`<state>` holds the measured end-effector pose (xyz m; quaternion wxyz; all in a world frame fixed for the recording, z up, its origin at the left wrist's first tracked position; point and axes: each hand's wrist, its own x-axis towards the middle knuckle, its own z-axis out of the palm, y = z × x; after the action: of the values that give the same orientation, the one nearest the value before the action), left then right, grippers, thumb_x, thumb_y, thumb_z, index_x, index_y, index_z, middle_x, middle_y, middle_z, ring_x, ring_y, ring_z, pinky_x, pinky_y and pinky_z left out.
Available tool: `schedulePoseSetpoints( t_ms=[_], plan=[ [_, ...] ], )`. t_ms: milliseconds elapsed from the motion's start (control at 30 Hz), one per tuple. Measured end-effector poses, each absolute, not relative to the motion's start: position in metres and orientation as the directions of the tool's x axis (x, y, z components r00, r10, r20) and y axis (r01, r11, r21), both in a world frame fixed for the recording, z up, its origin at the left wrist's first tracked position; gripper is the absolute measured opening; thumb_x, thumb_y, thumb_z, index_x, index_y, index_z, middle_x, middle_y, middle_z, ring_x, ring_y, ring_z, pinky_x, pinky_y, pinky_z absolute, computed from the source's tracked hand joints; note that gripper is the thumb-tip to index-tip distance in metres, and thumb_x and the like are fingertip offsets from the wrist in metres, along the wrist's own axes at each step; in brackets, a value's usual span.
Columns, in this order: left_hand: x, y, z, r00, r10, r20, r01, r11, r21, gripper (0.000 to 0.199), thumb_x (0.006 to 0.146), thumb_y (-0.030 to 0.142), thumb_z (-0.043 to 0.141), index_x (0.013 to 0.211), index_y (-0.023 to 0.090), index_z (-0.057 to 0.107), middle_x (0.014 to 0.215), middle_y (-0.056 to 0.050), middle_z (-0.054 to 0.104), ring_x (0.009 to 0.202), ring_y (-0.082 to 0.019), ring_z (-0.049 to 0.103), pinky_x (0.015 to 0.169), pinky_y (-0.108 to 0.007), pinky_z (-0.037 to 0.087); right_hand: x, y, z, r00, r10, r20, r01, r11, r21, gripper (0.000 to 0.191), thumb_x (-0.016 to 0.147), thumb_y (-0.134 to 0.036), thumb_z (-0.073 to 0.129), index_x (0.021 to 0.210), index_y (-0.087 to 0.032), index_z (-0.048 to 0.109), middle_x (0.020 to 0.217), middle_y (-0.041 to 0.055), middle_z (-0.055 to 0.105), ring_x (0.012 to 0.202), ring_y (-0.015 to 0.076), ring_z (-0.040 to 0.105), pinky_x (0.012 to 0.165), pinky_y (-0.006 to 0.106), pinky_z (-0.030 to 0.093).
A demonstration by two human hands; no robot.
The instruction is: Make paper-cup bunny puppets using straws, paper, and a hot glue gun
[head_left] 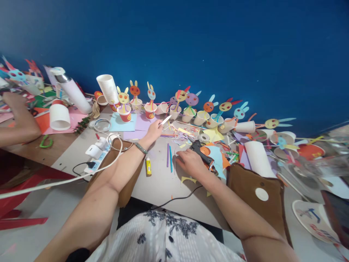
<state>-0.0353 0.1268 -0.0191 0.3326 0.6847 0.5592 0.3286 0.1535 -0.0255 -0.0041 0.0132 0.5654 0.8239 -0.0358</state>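
Note:
My left hand [154, 132] is closed in a pinch around a slim white pointed piece [165, 119], which sticks out up and to the right; its exact kind is unclear. My right hand [190, 162] lies low over the table with its fingers stretched, fingertips beside a thin whitish strip [175, 166]. Left of them, a purple stick [167, 155] and a blue stick [171, 159] lie side by side. A black hot glue gun [202, 153] rests just right of my right hand. Nearer my left forearm stands out a small yellow tube [148, 166].
Paper cups with rabbit-faced figures [188, 113] line the blue wall. A power strip [98, 160] with a white cable sits left; a brown pouch [255, 193] lies right. A stack of cups [106, 89] and a white flask [73, 92] stand behind. Another person's arm [19, 120] is at far left.

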Motion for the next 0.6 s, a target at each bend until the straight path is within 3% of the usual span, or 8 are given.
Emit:
schedulePoseSetpoints(
  t_ms=[100,233,600],
  plan=[
    [-0.037,0.125,-0.019,0.178,0.981,0.08,0.638,-0.177,0.749,0.032,0.097,0.016,0.043,0.117,0.016,0.067,0.116,-0.011,0.073,0.106,-0.024,0.065,0.098,-0.035,0.049,0.154,-0.027,-0.008,-0.409,0.91,-0.069,0.912,0.41,-0.004,0.018,0.1,-0.023,0.056,0.102,-0.014,0.071,0.09,0.0114,0.077,0.093,0.0253,0.066,0.079,0.033,0.037],
    [-0.037,0.123,-0.02,0.178,0.982,0.061,0.755,-0.176,0.632,0.039,0.097,0.014,0.042,0.127,0.018,0.067,0.129,-0.013,0.07,0.119,-0.026,0.064,0.106,-0.038,0.046,0.154,-0.032,-0.015,-0.439,0.896,-0.07,0.898,0.439,-0.008,0.019,0.101,-0.021,0.054,0.106,-0.014,0.07,0.089,0.0111,0.076,0.09,0.0245,0.066,0.079,0.033,0.034],
    [-0.039,0.12,-0.017,0.154,0.988,-0.005,0.893,-0.137,0.428,0.044,0.095,0.013,0.043,0.132,0.02,0.065,0.125,-0.016,0.068,0.12,-0.033,0.063,0.102,-0.046,0.044,0.15,-0.038,-0.022,-0.488,0.872,-0.046,0.871,0.489,0.047,0.024,0.101,-0.014,0.047,0.106,-0.014,0.07,0.094,0.0123,0.077,0.089,0.0271,0.064,0.08,0.037,0.032]
  ],
)
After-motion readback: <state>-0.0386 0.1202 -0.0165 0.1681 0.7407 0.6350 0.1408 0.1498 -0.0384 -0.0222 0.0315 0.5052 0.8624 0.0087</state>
